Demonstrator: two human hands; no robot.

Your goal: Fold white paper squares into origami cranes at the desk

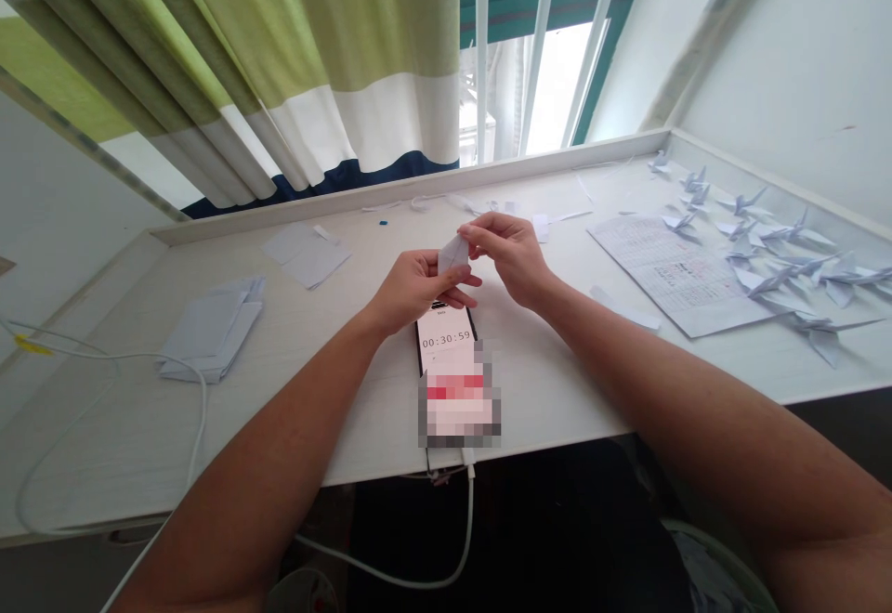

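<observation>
A small folded piece of white paper (452, 256) is held up between both hands, above the far end of a phone (446, 353). My left hand (416, 290) grips its lower left side, thumb in front and fingers behind. With thumb and fingertips, my right hand (507, 251) pinches the paper's upper right corner. The phone lies on the white desk (376, 399) showing a timer at 00:30:59, its lower part blurred out. Some of the left fingers are hidden behind the paper.
Several folded paper cranes (773, 241) crowd the right side beside a printed sheet (675, 269). On the left are a stack of paper (213, 327) and loose squares (307, 254). A white cable (203, 409) crosses the left edge; paper scraps (512, 208) lie behind my hands.
</observation>
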